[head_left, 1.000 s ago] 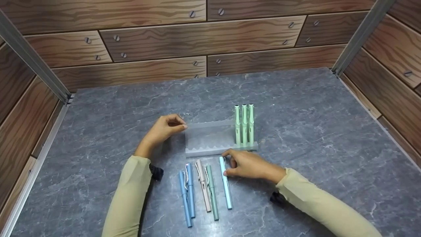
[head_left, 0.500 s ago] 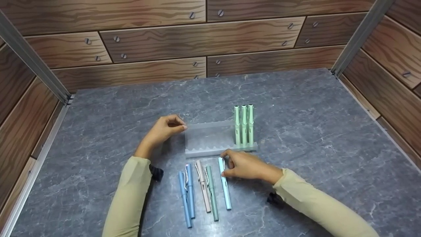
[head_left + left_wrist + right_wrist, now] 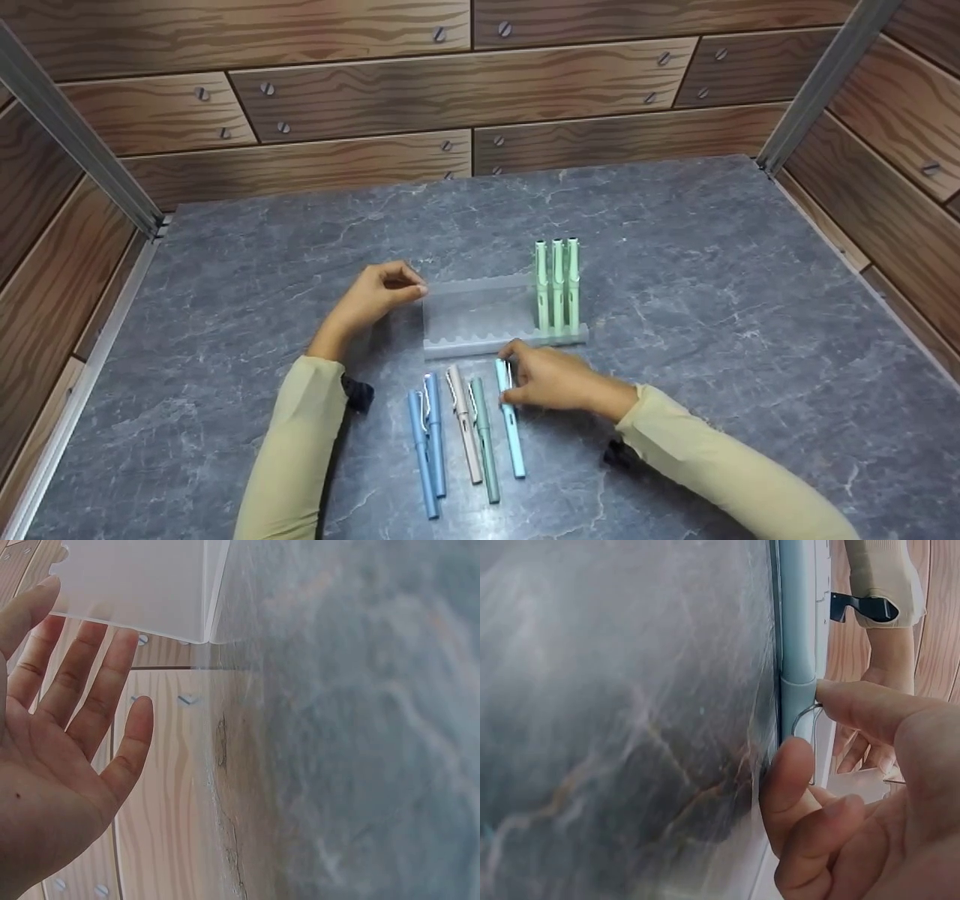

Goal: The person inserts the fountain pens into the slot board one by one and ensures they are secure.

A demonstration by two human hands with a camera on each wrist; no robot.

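At the upper left corner of a clear pen rack (image 3: 480,307), my left hand (image 3: 379,291) pinches the edge, its thumb in front and fingertips behind the panel (image 3: 142,577) in the left wrist view. Three mint-green pens (image 3: 558,289) stand side by side in the rack's right end. My right hand (image 3: 559,377) holds a light blue pen (image 3: 513,439) by its clip end, just in front of the rack. In the right wrist view the thumb presses the pen (image 3: 798,622) near its metal clip, and the other fingers (image 3: 821,829) curl beside it.
Left of the light blue pen lie a dark green pen (image 3: 486,442), a beige pen (image 3: 465,427) and two blue pens (image 3: 424,465), roughly parallel on the grey marbled table (image 3: 712,262). Wood-patterned walls (image 3: 360,90) enclose the back and sides.
My right hand has shifted slightly left, and the light blue pen has moved a little left with it. The left hand and the rack have stayed in place.
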